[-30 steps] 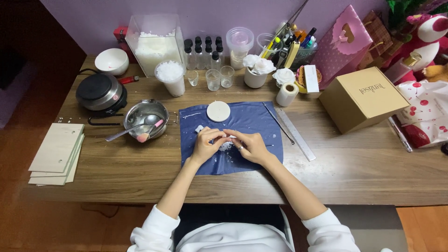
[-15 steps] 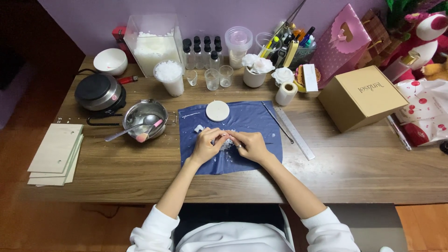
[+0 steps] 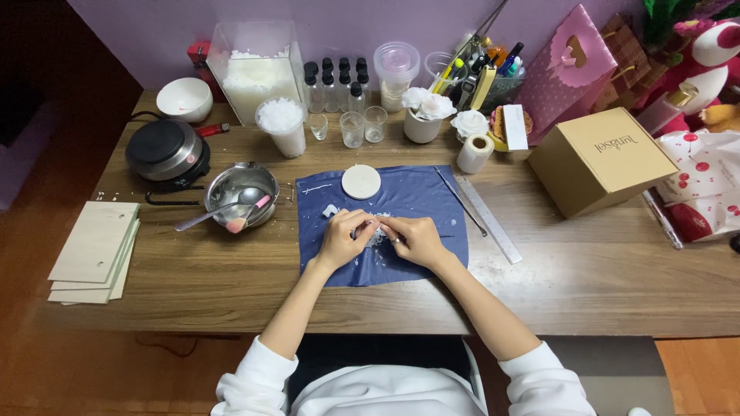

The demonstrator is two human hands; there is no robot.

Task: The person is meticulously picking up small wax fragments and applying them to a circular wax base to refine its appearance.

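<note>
Long brown wooden bench (image 3: 193,285) against a purple wall, crowded along the back. Dark blue cloth mat (image 3: 420,202) at centre, strewn with white wax crumbs (image 3: 378,237); round white wax disc (image 3: 361,182) near its far edge. Steel bowl with spoon (image 3: 240,192) and black hot plate (image 3: 166,150) to the left, tan cardboard box (image 3: 601,158) to the right. Compared with a second ago: hands barely shifted, same spot on the mat. Left hand (image 3: 341,240) and right hand (image 3: 416,240) fingertips meeting, pinching a small white wax piece just above the crumbs; kneading judged ongoing.
</note>
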